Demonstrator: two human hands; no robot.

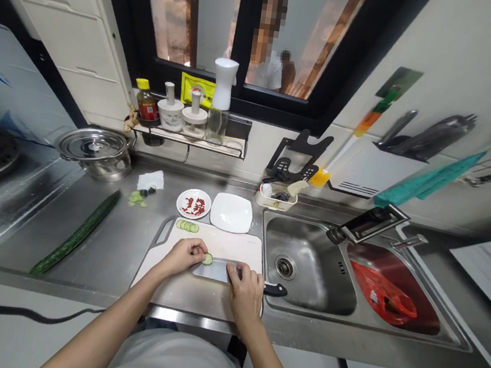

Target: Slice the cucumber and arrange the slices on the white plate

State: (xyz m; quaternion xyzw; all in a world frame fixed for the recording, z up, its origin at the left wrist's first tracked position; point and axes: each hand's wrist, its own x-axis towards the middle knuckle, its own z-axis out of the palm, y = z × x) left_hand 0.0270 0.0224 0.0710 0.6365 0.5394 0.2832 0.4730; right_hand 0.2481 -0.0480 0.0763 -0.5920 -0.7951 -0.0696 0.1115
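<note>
My left hand (186, 256) is closed in a pinch at a round cucumber slice (208, 259), beside the tip end of a knife (211, 270). The knife lies flat over the white cutting board (199, 295), its black handle pointing right toward the sink. With curled fingers, my right hand (247, 290) grips the blade near the handle; the palm side is hidden. Several overlapping cucumber slices (187, 226) form a row at the board's top left. Behind the board stand a small plate (182, 194) of chopped red pieces and a white square plate (231, 212).
A long cucumber (76, 234) lies on the steel counter at left, near green scraps (137, 199) and a lidded pot (96, 152). To the right is a double sink (315, 272) with a red plastic bag (387, 296). A condiment shelf (197, 138) hangs below the window.
</note>
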